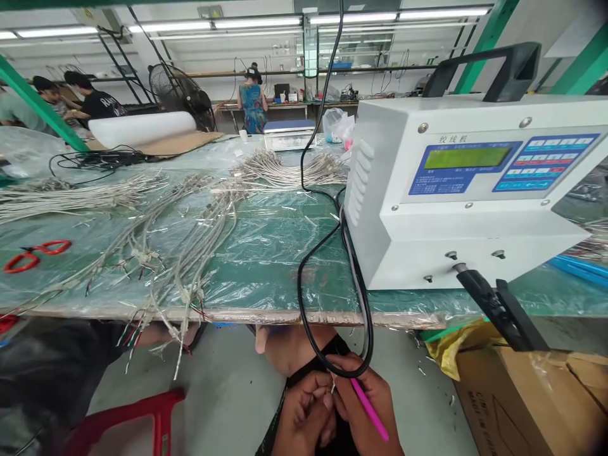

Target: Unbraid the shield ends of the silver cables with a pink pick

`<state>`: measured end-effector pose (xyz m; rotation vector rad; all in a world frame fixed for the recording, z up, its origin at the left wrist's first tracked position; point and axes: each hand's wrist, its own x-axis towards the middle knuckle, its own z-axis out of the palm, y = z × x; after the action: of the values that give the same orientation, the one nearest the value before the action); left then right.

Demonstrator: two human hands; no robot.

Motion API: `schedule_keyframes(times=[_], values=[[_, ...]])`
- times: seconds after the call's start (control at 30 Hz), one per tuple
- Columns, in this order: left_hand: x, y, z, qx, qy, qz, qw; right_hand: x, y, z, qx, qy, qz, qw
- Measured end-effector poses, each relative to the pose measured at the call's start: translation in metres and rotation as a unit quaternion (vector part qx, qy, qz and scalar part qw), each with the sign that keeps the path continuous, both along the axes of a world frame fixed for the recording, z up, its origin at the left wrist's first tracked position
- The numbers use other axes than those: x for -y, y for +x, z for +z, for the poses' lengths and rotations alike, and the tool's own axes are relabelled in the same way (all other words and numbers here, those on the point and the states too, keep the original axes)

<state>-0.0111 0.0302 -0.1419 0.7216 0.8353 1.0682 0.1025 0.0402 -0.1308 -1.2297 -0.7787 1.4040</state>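
Red scissors (38, 255) lay at the left of the table (270, 253), with bundled wires (190, 247) to their right, some hanging over the near edge. Nearer than that edge, the left hand (306, 411) had its fingers closed on a small, pale tip (333, 385), which lay between both hands. The cord (304, 304) looped down to the right hand (368, 399), whose curled fingers gripped a pink stick (370, 410). Farther right stood the white machine (394, 209), above a box (517, 399).

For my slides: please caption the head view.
Right hand, holding a pink stick, meets left hand before a table bearing cables and a white machine.
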Motion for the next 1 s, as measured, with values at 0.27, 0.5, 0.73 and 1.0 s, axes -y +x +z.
schedule_keyframes(times=[0.27, 0.5, 0.73, 1.0], values=[[0.008, 0.000, 0.006, 0.026, -0.057, 0.026, 0.998, 0.002, 0.015, -0.004, 0.059, 0.029, -0.059, 0.996], [0.008, 0.005, 0.003, 0.026, -0.053, 0.079, 0.995, 0.022, 0.016, -0.006, 0.179, 0.179, -0.047, 0.966], [0.005, 0.006, 0.004, 0.012, -0.052, 0.077, 0.996, 0.020, 0.017, -0.002, 0.246, 0.234, -0.033, 0.940], [0.006, 0.007, 0.003, 0.007, -0.061, 0.076, 0.995, 0.017, 0.015, 0.009, 0.288, 0.276, -0.007, 0.917]])
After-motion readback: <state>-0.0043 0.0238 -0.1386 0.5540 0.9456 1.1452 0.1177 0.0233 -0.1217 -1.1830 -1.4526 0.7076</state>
